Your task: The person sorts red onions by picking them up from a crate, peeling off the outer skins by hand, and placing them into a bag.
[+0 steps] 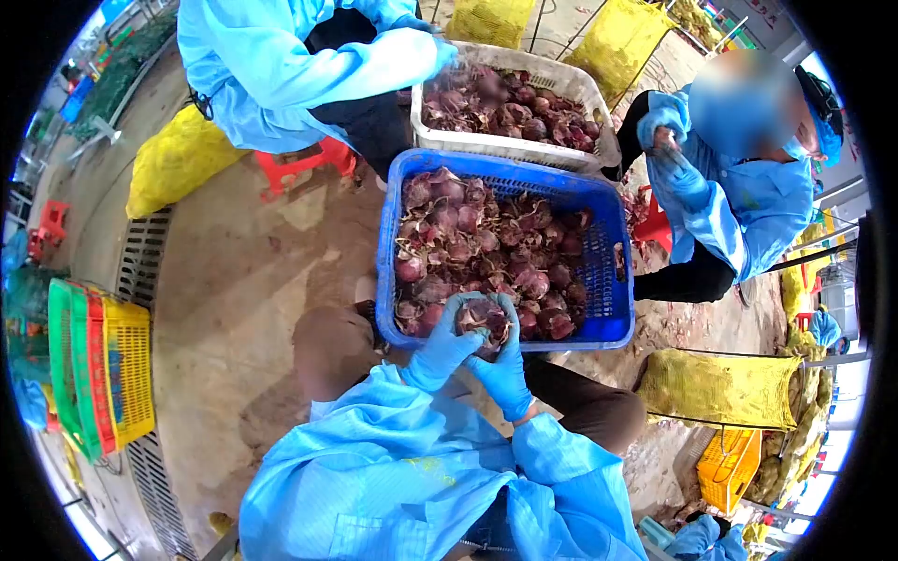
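A purple-red onion point(484, 320) with loose, papery skin is held between my two blue-gloved hands. My left hand point(443, 344) wraps its left side, and my right hand point(506, 366) closes round its right and lower side. Both hands are over the near edge of a blue plastic crate point(608, 318). Inside that crate lie many red onions point(454, 220), some with dry roots and peeling skin. Whether a small tool is hidden in either hand cannot be made out.
A white crate point(524, 148) of red onions stands beyond the blue one. One co-worker's sleeve point(281, 75) reaches over it; another co-worker point(692, 187) sits at right. Around are a yellow mesh sack point(720, 388), stacked crates point(131, 369), an orange crate point(730, 467) and a red stool point(304, 166).
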The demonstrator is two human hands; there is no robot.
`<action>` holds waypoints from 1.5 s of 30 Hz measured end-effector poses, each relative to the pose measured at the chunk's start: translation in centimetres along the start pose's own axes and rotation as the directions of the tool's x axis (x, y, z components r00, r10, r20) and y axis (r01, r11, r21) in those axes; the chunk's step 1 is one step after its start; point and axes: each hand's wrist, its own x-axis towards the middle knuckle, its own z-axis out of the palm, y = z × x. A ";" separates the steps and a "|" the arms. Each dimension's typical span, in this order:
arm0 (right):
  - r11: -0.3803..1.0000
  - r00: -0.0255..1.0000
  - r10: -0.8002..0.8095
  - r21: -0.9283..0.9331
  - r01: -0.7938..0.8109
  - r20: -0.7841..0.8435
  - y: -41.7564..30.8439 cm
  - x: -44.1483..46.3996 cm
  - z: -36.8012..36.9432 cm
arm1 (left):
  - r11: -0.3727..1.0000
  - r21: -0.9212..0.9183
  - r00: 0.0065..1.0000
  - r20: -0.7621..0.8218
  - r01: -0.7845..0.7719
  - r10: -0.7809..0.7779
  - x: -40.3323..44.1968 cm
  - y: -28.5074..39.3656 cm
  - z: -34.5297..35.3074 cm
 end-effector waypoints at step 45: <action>0.357 0.960 0.213 -0.900 -0.251 -0.183 6.4 2.2 -21.7 | -0.086 0.886 0.881 -0.462 0.455 -0.099 0.7 -3.4 -8.5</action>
